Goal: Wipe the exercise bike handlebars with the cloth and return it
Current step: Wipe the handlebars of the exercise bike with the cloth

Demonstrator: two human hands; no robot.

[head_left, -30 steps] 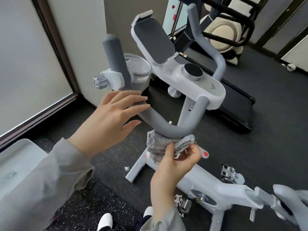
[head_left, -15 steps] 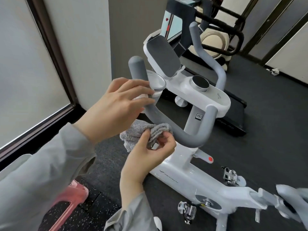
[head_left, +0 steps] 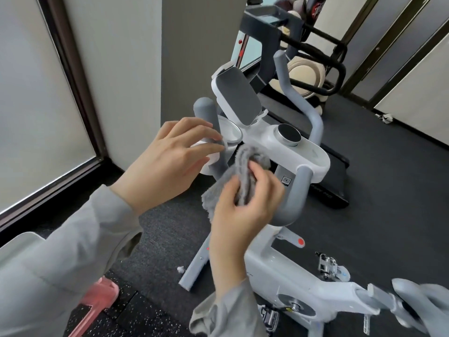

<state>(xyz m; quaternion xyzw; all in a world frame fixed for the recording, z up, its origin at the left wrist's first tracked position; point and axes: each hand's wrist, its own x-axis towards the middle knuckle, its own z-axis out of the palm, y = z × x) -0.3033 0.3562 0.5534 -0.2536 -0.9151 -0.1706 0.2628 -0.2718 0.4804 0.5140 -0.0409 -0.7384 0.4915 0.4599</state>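
Observation:
A white exercise bike (head_left: 286, 271) stands in front of me with grey foam handlebars (head_left: 295, 195) curving up on both sides of its console (head_left: 289, 135). My right hand (head_left: 245, 210) grips a fluffy grey cloth (head_left: 243, 173) wrapped against the lower bend of the left handlebar, beside the console stem. My left hand (head_left: 167, 161) hovers with fingers spread beside the upright left grip (head_left: 206, 115), its fingertips near a white cup holder (head_left: 229, 136). Whether they touch the grip is unclear.
A black treadmill (head_left: 335, 188) lies behind the bike, with another machine (head_left: 313, 62) at the back. A window (head_left: 36, 98) and wall pillar (head_left: 192, 57) are left. A pink object (head_left: 97, 300) sits on the floor near my left sleeve. Bike pedals (head_left: 328, 266) stick out low right.
My right hand has slid the cloth along the left handlebar bend, from the bottom of the curve up toward the console. My left hand stayed near the upright grip; my view shifted.

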